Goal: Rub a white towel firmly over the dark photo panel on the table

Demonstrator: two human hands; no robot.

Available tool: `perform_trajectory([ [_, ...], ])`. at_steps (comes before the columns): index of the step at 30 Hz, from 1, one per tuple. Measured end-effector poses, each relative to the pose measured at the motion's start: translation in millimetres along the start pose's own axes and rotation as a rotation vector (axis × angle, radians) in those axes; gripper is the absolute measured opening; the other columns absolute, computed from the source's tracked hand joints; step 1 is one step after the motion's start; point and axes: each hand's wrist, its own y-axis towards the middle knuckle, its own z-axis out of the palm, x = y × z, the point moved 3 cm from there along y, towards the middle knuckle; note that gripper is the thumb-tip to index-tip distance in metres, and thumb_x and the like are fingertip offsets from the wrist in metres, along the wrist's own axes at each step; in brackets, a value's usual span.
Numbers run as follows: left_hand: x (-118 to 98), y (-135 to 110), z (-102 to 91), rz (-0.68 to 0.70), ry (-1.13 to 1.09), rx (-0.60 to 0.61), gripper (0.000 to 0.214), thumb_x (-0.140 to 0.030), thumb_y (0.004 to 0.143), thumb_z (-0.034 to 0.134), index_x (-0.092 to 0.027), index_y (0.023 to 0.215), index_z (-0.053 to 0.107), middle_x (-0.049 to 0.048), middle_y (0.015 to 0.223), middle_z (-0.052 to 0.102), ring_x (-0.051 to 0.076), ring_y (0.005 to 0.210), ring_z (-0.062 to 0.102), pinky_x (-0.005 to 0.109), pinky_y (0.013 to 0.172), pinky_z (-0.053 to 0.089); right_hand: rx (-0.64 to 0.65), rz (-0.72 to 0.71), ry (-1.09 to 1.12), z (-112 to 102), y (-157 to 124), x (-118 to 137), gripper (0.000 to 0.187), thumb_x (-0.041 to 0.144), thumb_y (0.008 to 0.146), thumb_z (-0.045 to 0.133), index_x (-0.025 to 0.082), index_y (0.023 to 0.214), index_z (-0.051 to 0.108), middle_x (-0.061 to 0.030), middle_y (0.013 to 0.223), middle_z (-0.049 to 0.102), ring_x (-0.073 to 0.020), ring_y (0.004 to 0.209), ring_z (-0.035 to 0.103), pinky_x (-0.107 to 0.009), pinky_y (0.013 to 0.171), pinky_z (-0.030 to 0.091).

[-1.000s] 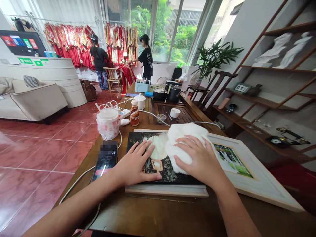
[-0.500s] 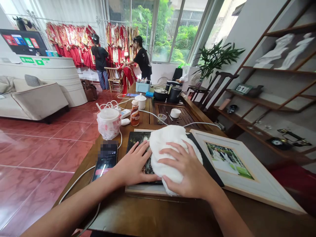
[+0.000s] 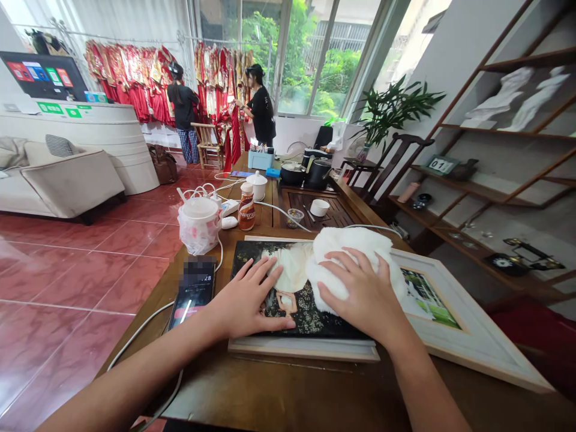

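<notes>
A dark framed picture (image 3: 301, 312) lies flat on the wooden table (image 3: 288, 390) in front of me. My left hand (image 3: 245, 303) rests flat on its left part with fingers spread, holding nothing. My right hand (image 3: 364, 294) presses down on a white cloth (image 3: 346, 252) at the picture's right side, fingers spread over the cloth. To the right, partly under the cloth, lies a second picture in a pale wooden frame (image 3: 472, 339).
A phone (image 3: 193, 291) with a cable lies left of the picture. Behind stand a bagged white cup (image 3: 198, 223), a brown bottle (image 3: 245, 207), a tea tray with kettles (image 3: 310, 171) and a chair (image 3: 391, 162). Shelves line the right wall. Two people stand at the clothes racks far back.
My right hand slid the cloth left and toward me across the dark picture, then back right and away. My left hand stayed in place.
</notes>
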Motion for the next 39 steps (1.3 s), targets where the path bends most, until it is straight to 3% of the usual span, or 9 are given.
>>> perform_trajectory([
  [8, -1, -1, -0.7, 0.045, 0.001, -0.051, 0.089, -0.076, 0.083, 0.049, -0.021, 0.151, 0.031, 0.0123, 0.157, 0.031, 0.031, 0.148, 0.018, 0.052, 0.12, 0.016, 0.102, -0.294, 0.287, -13, -1, 49, 0.03, 0.044, 0.081, 0.06, 0.033, 0.108, 0.067, -0.0012, 0.124, 0.064, -0.0319, 0.128, 0.044, -0.059, 0.111, 0.012],
  [11, -2, 0, -0.7, 0.039, 0.011, -0.037, 0.091, -0.078, 0.084, 0.046, -0.02, 0.151, 0.03, 0.012, 0.158, 0.029, 0.029, 0.149, 0.016, 0.05, 0.121, 0.014, 0.114, -0.262, 0.29, -14, -1, 46, 0.028, 0.044, 0.082, 0.059, 0.033, 0.107, 0.067, 0.0001, 0.125, 0.064, -0.0303, 0.129, 0.044, -0.057, 0.112, 0.013],
  [21, 0, 0, 0.8, 0.007, 0.003, -0.008, 0.098, -0.081, 0.082, 0.043, -0.018, 0.154, 0.023, 0.0136, 0.16, 0.021, 0.03, 0.148, 0.016, 0.05, 0.121, 0.013, 0.021, -0.004, 0.049, -4, 0, -1, 0.026, 0.04, 0.087, 0.052, 0.028, 0.106, 0.065, -0.0049, 0.124, 0.065, -0.0331, 0.124, 0.046, -0.064, 0.104, 0.019],
  [32, -2, -1, -0.3, 0.043, -0.002, -0.055, 0.09, -0.078, 0.083, 0.048, -0.02, 0.151, 0.031, 0.0125, 0.157, 0.032, 0.032, 0.148, 0.018, 0.052, 0.12, 0.017, 0.128, -0.28, 0.288, -14, -2, 49, 0.03, 0.043, 0.081, 0.06, 0.033, 0.108, 0.067, -0.0016, 0.126, 0.063, -0.0325, 0.129, 0.042, -0.06, 0.11, 0.014],
  [35, -2, 0, 0.1, 0.05, 0.001, -0.061, 0.088, -0.078, 0.083, 0.047, -0.021, 0.149, 0.034, 0.0123, 0.156, 0.034, 0.032, 0.147, 0.019, 0.052, 0.12, 0.016, 0.137, -0.272, 0.296, -14, -2, 48, 0.029, 0.042, 0.081, 0.059, 0.033, 0.108, 0.066, -0.0007, 0.126, 0.063, -0.0312, 0.13, 0.042, -0.059, 0.11, 0.014],
  [39, 0, 0, 1.3, 0.024, 0.004, -0.027, 0.096, -0.08, 0.082, 0.044, -0.018, 0.153, 0.026, 0.0147, 0.159, 0.026, 0.031, 0.148, 0.016, 0.051, 0.12, 0.015, 0.129, -0.209, 0.256, -12, -1, 35, 0.027, 0.041, 0.082, 0.058, 0.033, 0.106, 0.066, 0.0003, 0.127, 0.063, -0.0303, 0.13, 0.043, -0.059, 0.11, 0.016],
])
